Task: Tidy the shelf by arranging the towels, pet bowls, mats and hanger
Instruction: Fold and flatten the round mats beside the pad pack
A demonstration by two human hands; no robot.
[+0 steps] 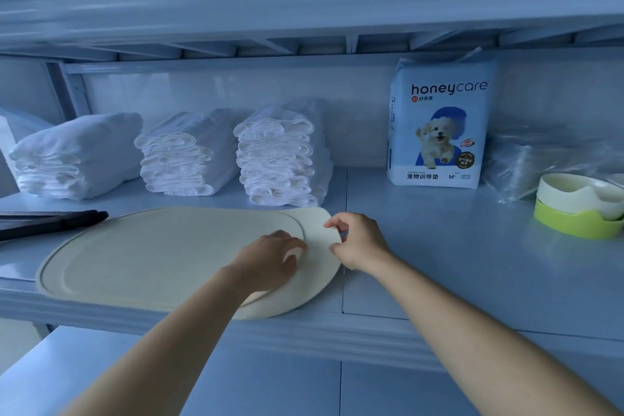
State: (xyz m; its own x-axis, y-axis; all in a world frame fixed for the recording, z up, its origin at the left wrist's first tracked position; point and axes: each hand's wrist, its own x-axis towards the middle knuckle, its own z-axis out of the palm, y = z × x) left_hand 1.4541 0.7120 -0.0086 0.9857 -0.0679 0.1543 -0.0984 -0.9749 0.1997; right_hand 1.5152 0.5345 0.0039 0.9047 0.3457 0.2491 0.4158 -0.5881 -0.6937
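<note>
From the head camera, a pale blue-white metal shelf [439,246] carries two stacked mats at its near left. The upper cream oval mat with a raised rim [152,253] lies flat on a lower cream oval mat [315,280], which peeks out past it to the right.

The left hand [270,262] lies on the right end of the upper mat with its fingers curved. I cannot tell whether it grips the rim or only rests there. The right hand [358,240] pinches the far right edge of the lower mat between thumb and fingers.

Just left of the mats lies a black hanger [50,221]. Along the far left stand three stacks of folded white towels [283,155], side by side. To the far right of them a blue-and-white pack of pet pads [439,125] stands upright, with a clear plastic bag [540,159] beside it. At the right edge a white pet bowl sits nested in a green pet bowl [580,223].
</note>
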